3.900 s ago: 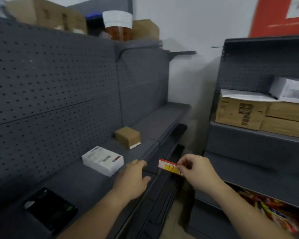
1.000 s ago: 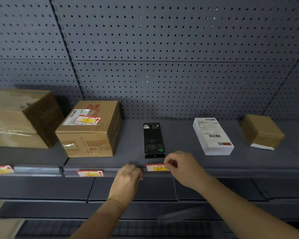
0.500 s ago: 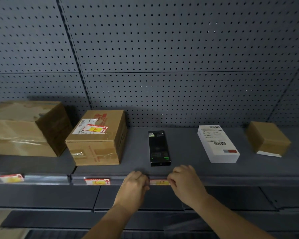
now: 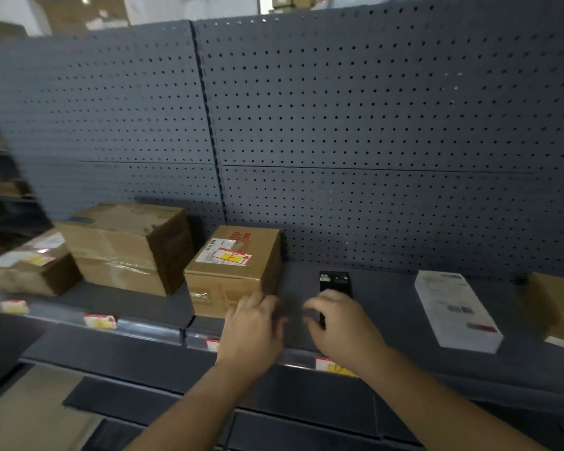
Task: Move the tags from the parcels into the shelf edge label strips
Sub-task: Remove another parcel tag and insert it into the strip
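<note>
Matt grey perforated panel (image 4: 372,125) — brown cardboard parcel (image 4: 235,275), glossy tape.

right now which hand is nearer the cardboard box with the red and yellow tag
Left. The left hand is at the front right corner of the cardboard box; the right hand is off to its right, over the black flat box.

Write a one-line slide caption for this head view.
Left hand and right hand over the shelf; one tag in the label strip, another tag on a parcel.

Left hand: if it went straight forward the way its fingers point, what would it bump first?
Probably the cardboard box with the tag on top; the left hand sits near its front corner, but depth is unclear.
</note>
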`<state>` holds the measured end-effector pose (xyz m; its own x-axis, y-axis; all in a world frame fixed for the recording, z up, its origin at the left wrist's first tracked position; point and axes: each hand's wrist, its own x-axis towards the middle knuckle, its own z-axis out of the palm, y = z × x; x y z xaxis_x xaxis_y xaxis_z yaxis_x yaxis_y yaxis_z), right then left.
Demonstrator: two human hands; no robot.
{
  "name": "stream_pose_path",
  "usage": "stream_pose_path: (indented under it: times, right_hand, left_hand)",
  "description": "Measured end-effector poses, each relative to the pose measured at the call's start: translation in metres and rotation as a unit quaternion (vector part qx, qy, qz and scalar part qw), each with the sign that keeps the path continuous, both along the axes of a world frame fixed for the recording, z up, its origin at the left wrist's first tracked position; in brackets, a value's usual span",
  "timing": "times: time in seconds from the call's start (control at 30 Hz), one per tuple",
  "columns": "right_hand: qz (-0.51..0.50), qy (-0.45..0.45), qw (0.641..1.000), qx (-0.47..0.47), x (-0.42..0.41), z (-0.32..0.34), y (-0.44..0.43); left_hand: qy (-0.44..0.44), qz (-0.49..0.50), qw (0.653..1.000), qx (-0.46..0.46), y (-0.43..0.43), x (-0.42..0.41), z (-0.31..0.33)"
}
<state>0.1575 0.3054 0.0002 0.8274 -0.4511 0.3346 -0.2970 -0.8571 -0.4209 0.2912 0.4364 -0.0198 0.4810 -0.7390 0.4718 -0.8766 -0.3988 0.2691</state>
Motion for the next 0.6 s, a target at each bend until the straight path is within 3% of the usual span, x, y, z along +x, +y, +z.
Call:
stream_pose_path:
  times: [0.13, 0.3, 0.6]
  right_hand:
    - [0.108, -0.016, 0.994, -0.006, 0.045, 0.040, 0.032]
    - [0.221, -0.029, 0.975, 0.004, 0.090, 0.067, 0.081]
    - [0.325, -0.053, 0.944, 0.003, 0.155, 0.075, 0.191]
  left_hand:
    - [-0.015, 0.119, 0.992, -0.027, 0.048, 0.014, 0.047]
    - [-0.057, 0.246, 0.968, 0.006, 0.125, 0.023, 0.079]
    - [-0.050, 0.408, 0.911, 0.039, 0.263, 0.036, 0.090]
